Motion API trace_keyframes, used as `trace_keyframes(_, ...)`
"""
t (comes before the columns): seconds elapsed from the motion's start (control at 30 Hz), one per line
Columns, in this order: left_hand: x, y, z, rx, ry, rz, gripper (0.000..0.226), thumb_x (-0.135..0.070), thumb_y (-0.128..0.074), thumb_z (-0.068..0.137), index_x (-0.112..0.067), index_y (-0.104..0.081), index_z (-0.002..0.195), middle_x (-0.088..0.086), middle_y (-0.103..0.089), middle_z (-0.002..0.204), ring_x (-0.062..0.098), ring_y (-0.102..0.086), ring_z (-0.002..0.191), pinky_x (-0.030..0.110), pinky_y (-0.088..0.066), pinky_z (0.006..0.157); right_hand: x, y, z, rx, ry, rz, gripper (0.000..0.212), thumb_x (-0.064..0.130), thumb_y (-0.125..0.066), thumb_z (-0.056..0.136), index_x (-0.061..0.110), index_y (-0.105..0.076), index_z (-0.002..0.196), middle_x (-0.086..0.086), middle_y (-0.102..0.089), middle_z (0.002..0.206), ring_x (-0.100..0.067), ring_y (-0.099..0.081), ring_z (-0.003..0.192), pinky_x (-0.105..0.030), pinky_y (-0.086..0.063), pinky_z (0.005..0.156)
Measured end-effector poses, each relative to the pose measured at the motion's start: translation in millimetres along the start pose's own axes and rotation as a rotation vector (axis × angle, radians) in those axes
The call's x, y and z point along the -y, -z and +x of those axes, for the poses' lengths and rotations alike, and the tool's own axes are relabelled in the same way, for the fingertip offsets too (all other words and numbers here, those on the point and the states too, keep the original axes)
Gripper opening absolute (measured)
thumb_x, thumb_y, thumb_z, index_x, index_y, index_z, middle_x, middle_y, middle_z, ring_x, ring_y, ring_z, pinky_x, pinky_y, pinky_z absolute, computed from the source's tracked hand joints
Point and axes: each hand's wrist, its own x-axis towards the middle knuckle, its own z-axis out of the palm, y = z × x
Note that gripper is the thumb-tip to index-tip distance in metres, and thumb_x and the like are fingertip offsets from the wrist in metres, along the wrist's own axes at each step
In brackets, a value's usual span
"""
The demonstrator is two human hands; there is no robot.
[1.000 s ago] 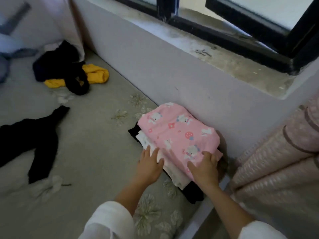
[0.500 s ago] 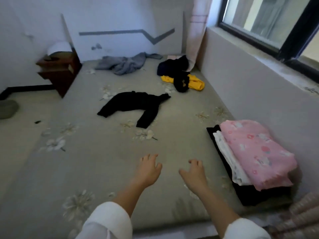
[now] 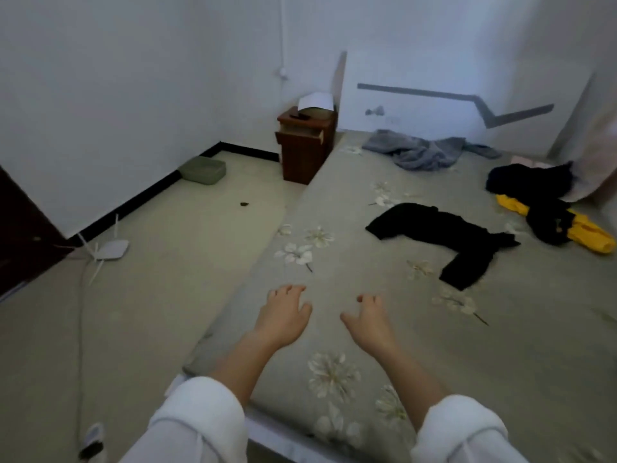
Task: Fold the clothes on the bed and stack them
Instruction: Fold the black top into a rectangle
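Black garment (image 3: 444, 235) sprawled unfolded on bed (image 3: 534, 345), at one o'clock from both hands, well apart from them. Long axis roughly nine to three o'clock, one limb bent back toward seven. Nearer to right hand (image 3: 370, 320) than left hand (image 3: 283, 315). Both empty, loosely curled, held apart. Likely next: reach forward toward one o'clock, right leading.

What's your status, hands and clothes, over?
Left hand and right hand open, empty, above the bed. Black garment unfolded ahead, untouched. Nothing lies between.
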Motion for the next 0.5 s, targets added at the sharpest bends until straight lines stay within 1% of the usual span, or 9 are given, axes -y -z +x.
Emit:
trace_keyframes(0.1, 90, 64, 3, -0.050, 0.074, 0.053, 0.049, -0.035, -0.039, 0.098, -0.018, -0.035, 0.144, 0.007, -0.036, 0.149, 0.027, -0.026, 0.136, 0.038, -0.028, 0.111, 86, -62, 14, 0.085, 0.071, -0.012, 0.053, 0.037, -0.058, 0.089, 0.009, -0.041, 0.130, -0.010, -0.036, 0.134, -0.029, -0.039, 0.124, -0.039, -0.038, 0.103)
trace_keyframes(0.23, 189, 129, 15, -0.079, 0.170, 0.130, 0.051, -0.036, -0.038, 0.098, -0.019, -0.033, 0.145, 0.007, -0.035, 0.149, 0.027, -0.026, 0.136, 0.040, -0.032, 0.108, 185, -132, 37, 0.160, 0.166, -0.047, 0.053, 0.038, -0.057, 0.089, 0.010, -0.041, 0.132, -0.009, -0.037, 0.134, -0.027, -0.037, 0.126, -0.040, -0.037, 0.102)
trace_keyframes(0.37, 258, 170, 50, -0.076, 0.187, 0.214, 0.049, -0.037, -0.038, 0.097, -0.020, -0.034, 0.144, 0.006, -0.036, 0.147, 0.025, -0.027, 0.136, 0.041, -0.034, 0.105, 260, -186, 67, 0.179, 0.217, -0.093, 0.052, 0.037, -0.058, 0.088, 0.009, -0.043, 0.129, -0.011, -0.041, 0.131, -0.029, -0.039, 0.124, -0.041, -0.040, 0.101)
trace_keyframes(0.5, 319, 205, 108, -0.059, 0.161, 0.274, 0.049, -0.039, -0.037, 0.097, -0.020, -0.035, 0.142, 0.006, -0.036, 0.147, 0.024, -0.028, 0.135, 0.041, -0.033, 0.105, 322, -232, 114, 0.164, 0.233, -0.143, 0.053, 0.037, -0.057, 0.088, 0.009, -0.043, 0.130, -0.011, -0.041, 0.135, -0.030, -0.037, 0.126, -0.042, -0.038, 0.102)
